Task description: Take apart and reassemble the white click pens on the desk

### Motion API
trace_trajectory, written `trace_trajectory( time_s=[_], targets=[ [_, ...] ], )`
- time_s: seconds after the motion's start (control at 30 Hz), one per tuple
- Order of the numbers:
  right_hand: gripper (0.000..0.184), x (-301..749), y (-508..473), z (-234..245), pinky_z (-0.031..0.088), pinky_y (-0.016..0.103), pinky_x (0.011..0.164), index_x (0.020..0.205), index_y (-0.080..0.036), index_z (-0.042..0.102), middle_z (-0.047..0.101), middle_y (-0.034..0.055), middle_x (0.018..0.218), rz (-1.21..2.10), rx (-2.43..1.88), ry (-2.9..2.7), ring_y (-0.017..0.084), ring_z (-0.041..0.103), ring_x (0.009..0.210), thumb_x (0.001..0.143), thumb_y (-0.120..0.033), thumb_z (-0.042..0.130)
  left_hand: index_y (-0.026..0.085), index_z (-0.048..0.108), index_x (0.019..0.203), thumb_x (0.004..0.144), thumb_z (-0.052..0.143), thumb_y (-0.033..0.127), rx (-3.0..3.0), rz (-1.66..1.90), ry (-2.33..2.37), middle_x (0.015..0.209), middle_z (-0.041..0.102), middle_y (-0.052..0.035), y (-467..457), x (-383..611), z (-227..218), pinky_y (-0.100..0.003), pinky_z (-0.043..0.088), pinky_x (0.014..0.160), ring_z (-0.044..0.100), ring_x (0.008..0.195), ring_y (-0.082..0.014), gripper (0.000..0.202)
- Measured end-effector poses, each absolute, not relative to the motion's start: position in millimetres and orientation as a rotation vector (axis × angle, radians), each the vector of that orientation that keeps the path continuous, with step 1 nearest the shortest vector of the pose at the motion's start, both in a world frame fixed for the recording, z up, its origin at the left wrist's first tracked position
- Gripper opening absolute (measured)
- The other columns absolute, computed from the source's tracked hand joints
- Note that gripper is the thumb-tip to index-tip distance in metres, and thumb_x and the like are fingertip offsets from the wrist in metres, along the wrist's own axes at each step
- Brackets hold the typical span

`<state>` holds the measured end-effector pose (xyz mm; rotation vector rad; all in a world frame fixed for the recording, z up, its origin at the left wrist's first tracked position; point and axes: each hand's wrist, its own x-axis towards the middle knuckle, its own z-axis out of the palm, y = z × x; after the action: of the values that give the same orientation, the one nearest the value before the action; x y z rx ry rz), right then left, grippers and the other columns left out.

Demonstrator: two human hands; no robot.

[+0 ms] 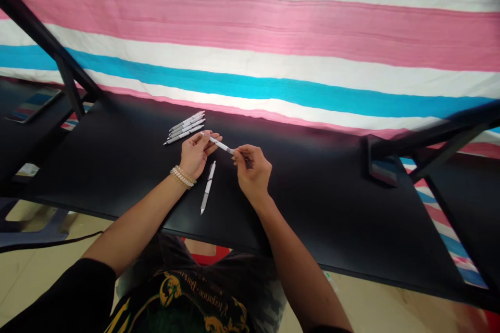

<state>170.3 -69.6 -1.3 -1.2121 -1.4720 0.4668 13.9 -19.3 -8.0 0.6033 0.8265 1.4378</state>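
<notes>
A white pen with a grey grip is held between my two hands above the black table. My left hand, palm up with a beaded band at the wrist, grips its white end with the thumb. At the grey end, the fingertips of my right hand are pinched together and hide the tip. Just below lies another white and grey pen, tip toward me. Beyond my left hand, several similar pens rest side by side in a small group.
The black table has dark metal bars rising at its left and a similar bar at its right. A striped cloth hangs along the far edge. Dark flat phone-like objects lie at left and right.
</notes>
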Motion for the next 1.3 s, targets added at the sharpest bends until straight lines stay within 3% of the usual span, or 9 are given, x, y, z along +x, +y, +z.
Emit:
trace_trajectory(
  time_s=[0.13, 0.23, 0.3, 0.4, 0.5, 0.67, 0.87, 1.03, 1.3],
  targets=[
    [0.023, 168.9, -69.0, -3.1, 0.058, 0.027, 0.056, 0.11, -0.023, 0.056, 0.069, 0.0014, 0.086, 0.677, -1.243, -1.362, 0.015, 0.069, 0.065, 0.095, -0.04, 0.06, 0.013, 0.068, 0.093, 0.083, 0.078, 0.031, 0.604, 1.437, 0.841, 0.097, 0.076, -0.0111, -18.3, 14.0, -6.7, -0.043, 0.055, 0.1, 0.075, 0.096, -0.0221, 0.023],
    [0.033, 171.4, -67.7, -0.3, 0.061, 0.031, 0.069, 0.116, -0.024, 0.056, 0.069, 0.0056, 0.103, 0.625, -1.21, -1.404, 0.018, 0.072, 0.083, 0.089, -0.037, 0.069, 0.013, 0.068, 0.093, 0.083, 0.078, 0.031, 0.591, 1.471, 0.852, 0.096, 0.076, -0.0105, -16.4, 12.6, -6.0, -0.043, 0.055, 0.1, 0.075, 0.096, -0.0218, 0.023],
    [0.024, 174.3, -66.9, 2.2, 0.061, 0.034, 0.077, 0.109, -0.024, 0.061, 0.068, 0.0062, 0.104, 0.582, -1.194, -1.48, 0.019, 0.071, 0.088, 0.089, -0.032, 0.069, 0.014, 0.068, 0.093, 0.083, 0.078, 0.031, 0.58, 1.482, 0.863, 0.096, 0.076, -0.0098, -15.4, 11.4, -6.0, -0.042, 0.056, 0.099, 0.075, 0.096, -0.0214, 0.022],
    [0.006, 177.4, -66.9, 5.1, 0.061, 0.034, 0.074, 0.094, -0.023, 0.065, 0.068, 0.004, 0.09, 0.556, -1.21, -1.536, 0.018, 0.069, 0.077, 0.093, -0.028, 0.062, 0.014, 0.068, 0.093, 0.083, 0.078, 0.03, 0.568, 1.469, 0.86, 0.095, 0.076, -0.0093, -14.7, 10.2, -6.7, -0.041, 0.056, 0.098, 0.075, 0.096, -0.0211, 0.021],
    [0.009, 177.9, -67.4, 5.1, 0.061, 0.033, 0.071, 0.09, -0.022, 0.068, 0.069, 0.0036, 0.087, 0.522, -1.224, -1.506, 0.017, 0.069, 0.074, 0.093, -0.029, 0.062, 0.014, 0.068, 0.092, 0.083, 0.078, 0.03, 0.567, 1.459, 0.832, 0.095, 0.076, -0.0092, -14.9, 10.2, -7.3, -0.04, 0.057, 0.098, 0.075, 0.095, -0.0208, 0.021],
    [0.019, 177.0, -66.6, -1.2, 0.058, 0.027, 0.055, 0.1, -0.021, 0.065, 0.071, 0.0018, 0.079, 0.717, -1.26, -1.434, 0.016, 0.071, 0.061, 0.094, -0.039, 0.063, 0.014, 0.068, 0.094, 0.084, 0.077, 0.03, 0.574, 1.465, 0.843, 0.095, 0.076, -0.0093, -14.6, 10.4, -7.0, -0.04, 0.056, 0.098, 0.075, 0.096, -0.0205, 0.022],
    [0.027, 176.3, -67.8, -3.2, 0.056, 0.025, 0.054, 0.096, -0.021, 0.066, 0.07, 0.0006, 0.07, 0.773, -1.304, -1.481, 0.013, 0.068, 0.054, 0.099, -0.044, 0.054, 0.014, 0.069, 0.096, 0.083, 0.079, 0.033, 0.583, 1.467, 0.857, 0.095, 0.076, -0.0094, -13.7, 10.1, -7.9, -0.041, 0.056, 0.098, 0.075, 0.096, -0.0212, 0.025],
    [0.031, 177.4, -65.6, -2.5, 0.059, 0.026, 0.061, 0.112, -0.021, 0.066, 0.074, 0.0034, 0.088, 0.792, -1.237, -1.486, 0.015, 0.071, 0.065, 0.09, -0.042, 0.068, 0.013, 0.069, 0.096, 0.082, 0.079, 0.034, 0.588, 1.483, 0.844, 0.094, 0.076, -0.0098, -13.8, 10.3, -8.5, -0.041, 0.055, 0.099, 0.075, 0.095, -0.0209, 0.027],
    [0.031, 179.6, -66.2, 0.2, 0.053, 0.022, 0.051, 0.105, -0.02, 0.068, 0.069, 0.0005, 0.073, 0.856, -1.306, -1.53, 0.012, 0.066, 0.052, 0.094, -0.048, 0.061, 0.013, 0.069, 0.094, 0.082, 0.079, 0.033, 0.597, 1.491, 0.82, 0.093, 0.076, -0.009, -13.0, 9.2, -9.5, -0.038, 0.058, 0.093, 0.075, 0.092, -0.0203, 0.026]
  ],
)
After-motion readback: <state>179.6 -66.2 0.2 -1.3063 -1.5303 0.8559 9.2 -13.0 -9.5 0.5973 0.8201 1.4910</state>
